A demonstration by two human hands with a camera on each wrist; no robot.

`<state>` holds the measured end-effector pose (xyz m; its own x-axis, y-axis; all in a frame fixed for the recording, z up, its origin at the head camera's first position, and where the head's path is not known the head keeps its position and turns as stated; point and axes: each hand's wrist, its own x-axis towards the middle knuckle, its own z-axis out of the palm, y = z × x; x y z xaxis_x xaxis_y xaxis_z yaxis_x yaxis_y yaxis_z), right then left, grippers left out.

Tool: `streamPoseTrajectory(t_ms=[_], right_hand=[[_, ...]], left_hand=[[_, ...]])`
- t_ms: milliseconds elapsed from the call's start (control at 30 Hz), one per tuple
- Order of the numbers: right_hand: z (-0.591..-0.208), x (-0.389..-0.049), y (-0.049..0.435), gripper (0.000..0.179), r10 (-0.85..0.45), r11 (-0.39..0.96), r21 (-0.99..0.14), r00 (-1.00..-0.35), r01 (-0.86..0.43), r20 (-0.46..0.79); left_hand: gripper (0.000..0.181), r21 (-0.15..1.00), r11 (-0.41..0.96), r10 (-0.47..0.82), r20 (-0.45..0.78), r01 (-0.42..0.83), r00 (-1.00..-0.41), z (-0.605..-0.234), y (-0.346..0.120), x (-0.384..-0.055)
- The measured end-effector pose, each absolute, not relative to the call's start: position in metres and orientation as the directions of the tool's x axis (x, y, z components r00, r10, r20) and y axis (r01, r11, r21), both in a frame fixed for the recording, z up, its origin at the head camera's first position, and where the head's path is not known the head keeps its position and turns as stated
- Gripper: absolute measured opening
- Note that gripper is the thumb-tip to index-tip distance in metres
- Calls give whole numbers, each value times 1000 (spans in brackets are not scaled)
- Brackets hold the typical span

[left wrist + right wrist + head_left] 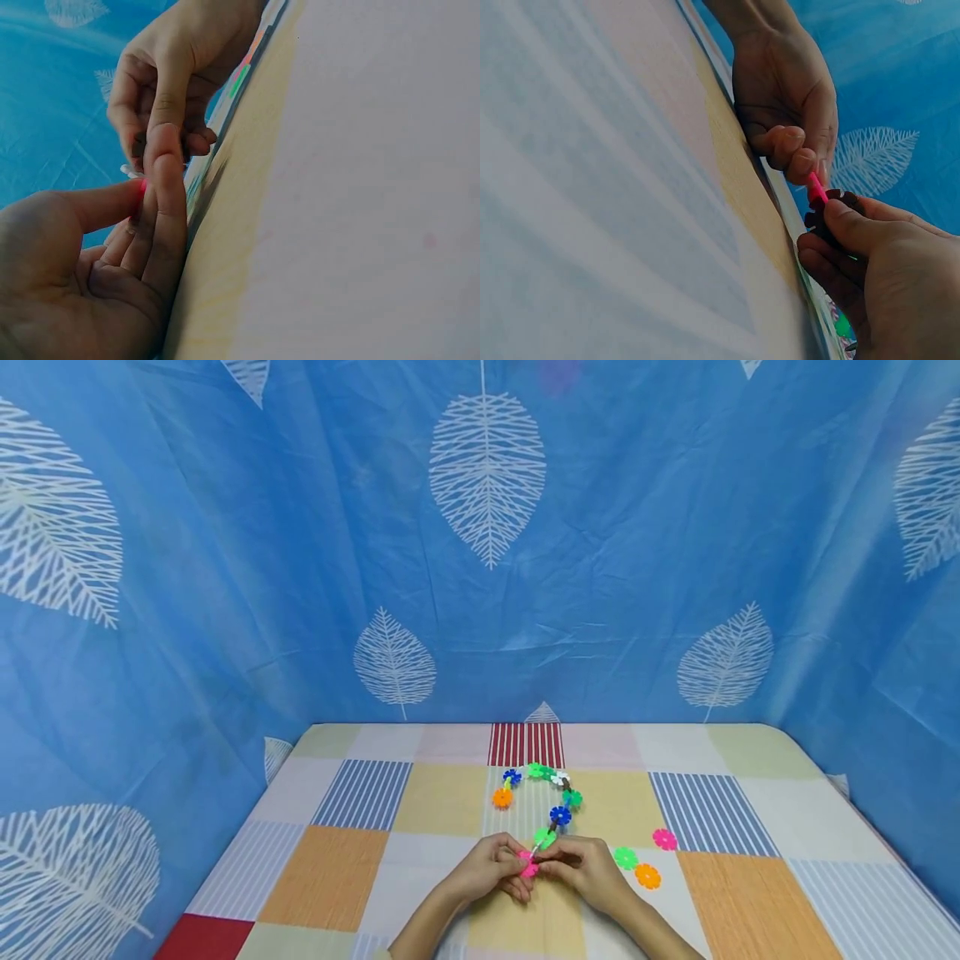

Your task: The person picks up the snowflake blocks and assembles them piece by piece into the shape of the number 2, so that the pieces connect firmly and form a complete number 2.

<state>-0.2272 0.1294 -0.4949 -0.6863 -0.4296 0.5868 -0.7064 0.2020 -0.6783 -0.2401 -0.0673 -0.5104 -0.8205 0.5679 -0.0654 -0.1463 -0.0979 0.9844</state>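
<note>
A curved chain of interlocking flower-shaped plastic discs (561, 815) runs over the table to my hands. At its near end is a pink disc (528, 865), pinched between thumb and fingers of my left hand (491, 868). My right hand (588, 870) pinches a notched disc (821, 223) against that pink one. This notched disc looks dark in the right wrist view, and its colour is hard to tell. Seen from the left wrist, the pink disc (141, 193) shows only as a thin edge under the left thumb. Fingertips of both hands nearly meet.
To the right of my right hand lie a loose green disc (626, 858), an orange disc (648, 876) and a pink disc (664, 839). A patchwork cloth (330, 877) covers the table. Blue leaf-print curtains (600, 568) enclose its back and sides.
</note>
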Motion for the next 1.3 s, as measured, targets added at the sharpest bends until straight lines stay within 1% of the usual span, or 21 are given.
streamPoseTrajectory(t_ms=[167,300,400,467,600,767,833,867,933,1033,1100,1200,1300], right_hand=[[-499,-237,141,20,-427,256,-695,-724,-672,542],[-503,-251,171,24,-345,389,-698,-797,-602,496],[-500,-254,201,24,-316,493,-705,-860,-510,401],[-498,-252,220,27,-341,535,-709,-885,-460,318],[-498,-250,245,34,-416,587,-684,-886,-433,203],[-497,-252,250,30,-428,632,-647,-888,-427,167],[-496,-251,246,29,-407,631,-665,-900,-400,155],[-495,-250,242,30,-396,621,-684,-906,-383,148],[-492,-247,230,29,-389,536,-775,-913,-334,125],[-489,-240,206,31,-362,357,-910,-929,-210,72],[-489,-235,190,35,-346,222,-971,-938,-89,7],[-492,-232,170,39,-312,80,-995,-947,55,-77],[-497,-231,159,38,-296,-18,-990,-946,141,-129]], left_hand=[[13,987,-91,536,-65,-134,-842,-510,-67,-242],[13,987,-85,518,-74,-138,-852,-512,-66,-244],[12,986,-76,521,-86,-146,-849,-513,-66,-245],[11,987,-70,523,-89,-146,-848,-513,-66,-245],[10,987,-61,531,-93,-147,-842,-512,-66,-244],[10,987,-48,540,-102,-151,-836,-511,-65,-244],[10,987,-47,540,-102,-151,-836,-512,-65,-244],[10,987,-50,538,-101,-151,-837,-512,-65,-244],[10,988,-55,536,-94,-146,-839,-512,-66,-243],[10,988,-66,536,-81,-137,-840,-513,-66,-242],[11,988,-71,539,-75,-134,-839,-513,-66,-242],[12,988,-78,545,-69,-133,-835,-513,-66,-242],[13,988,-79,552,-70,-135,-831,-514,-66,-243]])
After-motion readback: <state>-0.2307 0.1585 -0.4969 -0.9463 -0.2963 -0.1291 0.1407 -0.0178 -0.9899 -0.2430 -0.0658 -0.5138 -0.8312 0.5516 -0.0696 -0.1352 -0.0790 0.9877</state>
